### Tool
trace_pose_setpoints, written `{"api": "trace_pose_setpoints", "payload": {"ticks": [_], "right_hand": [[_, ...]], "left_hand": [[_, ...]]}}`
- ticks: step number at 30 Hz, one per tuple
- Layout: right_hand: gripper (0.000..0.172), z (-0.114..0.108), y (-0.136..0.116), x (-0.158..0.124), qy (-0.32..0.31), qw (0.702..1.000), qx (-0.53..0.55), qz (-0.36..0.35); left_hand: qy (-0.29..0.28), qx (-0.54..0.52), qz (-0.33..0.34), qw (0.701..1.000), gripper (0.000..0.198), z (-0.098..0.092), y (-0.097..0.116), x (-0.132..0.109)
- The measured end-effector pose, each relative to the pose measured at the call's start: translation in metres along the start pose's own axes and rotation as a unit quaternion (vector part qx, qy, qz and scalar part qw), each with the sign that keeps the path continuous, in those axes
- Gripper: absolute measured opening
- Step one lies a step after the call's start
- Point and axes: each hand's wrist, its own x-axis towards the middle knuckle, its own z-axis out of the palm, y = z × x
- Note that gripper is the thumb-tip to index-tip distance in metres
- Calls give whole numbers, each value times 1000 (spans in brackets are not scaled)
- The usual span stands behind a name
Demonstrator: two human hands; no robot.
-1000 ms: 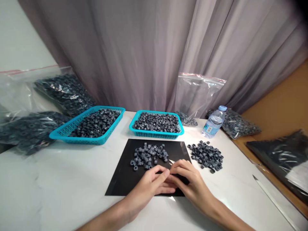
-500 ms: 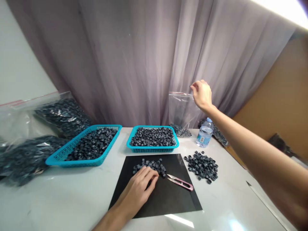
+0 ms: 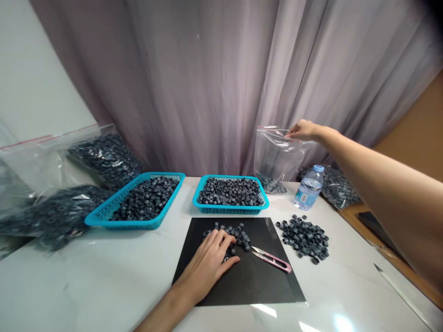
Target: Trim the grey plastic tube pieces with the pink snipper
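Observation:
My left hand (image 3: 210, 258) rests on the black mat (image 3: 258, 283), thumb spread from the fingers, which lie over small dark grey ring-shaped pieces (image 3: 242, 237). Just right of these pieces lie pink-handled thread snips (image 3: 273, 259), blades apart. Farther back, my right hand (image 3: 302, 130) is closed at the mouth of a clear zip bag (image 3: 273, 154), fingertips pinching its rim; anything else between them is hidden. Some of the same dark pieces lie in the bottom of that bag. A loose pile of dark pieces (image 3: 306, 237) sits right of the mat.
Two blue baskets (image 3: 230, 210) (image 3: 126, 225) full of dark pieces stand behind and left of the mat. Filled clear bags (image 3: 104, 157) lean at the left. A water bottle (image 3: 309, 188), another filled bag (image 3: 341, 189) and a pointed white strip (image 3: 401, 295) are at right.
My right hand has come down from above the zip bag to its rim, and the bag's mouth has bent. My left thumb has spread away from the fingers. The whole view has shifted slightly.

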Motion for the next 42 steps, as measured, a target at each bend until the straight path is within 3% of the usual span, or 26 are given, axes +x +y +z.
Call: {"api": "trace_pose_setpoints", "payload": {"ticks": [3,7,10,12,15,17,20,27,33,37,42], "right_hand": [[43,-2,-10,-7,-14,998,-43,42],[56,-4,-33,-39,97,992,-79,31],[63,8,-51,-88,198,977,-78,-11],[50,26,-60,-137,245,968,-22,-50],[35,63,-72,-219,210,967,126,-66],[32,86,-82,-264,142,972,174,-71],[28,106,-101,-304,72,974,189,-98],[18,110,-135,-321,-51,973,136,-177],[17,114,-130,-327,-57,970,68,-226],[20,114,-126,-326,-58,964,76,-246],[15,112,-124,-325,-64,957,92,-268]], "left_hand": [[-4,3,8,1000,28,-3,2,1],[-30,3,16,999,37,-11,8,3],[-43,8,40,998,38,-17,8,3],[-46,11,49,998,35,-19,5,3],[-40,7,46,998,36,-21,-1,3],[-36,4,46,998,34,-20,-5,4],[-24,6,53,998,27,-16,-6,6],[4,9,73,997,13,-5,1,7],[11,22,88,996,10,-4,5,8],[43,-33,113,992,11,-8,7,8],[68,-128,63,987,9,-9,14,6]]}}
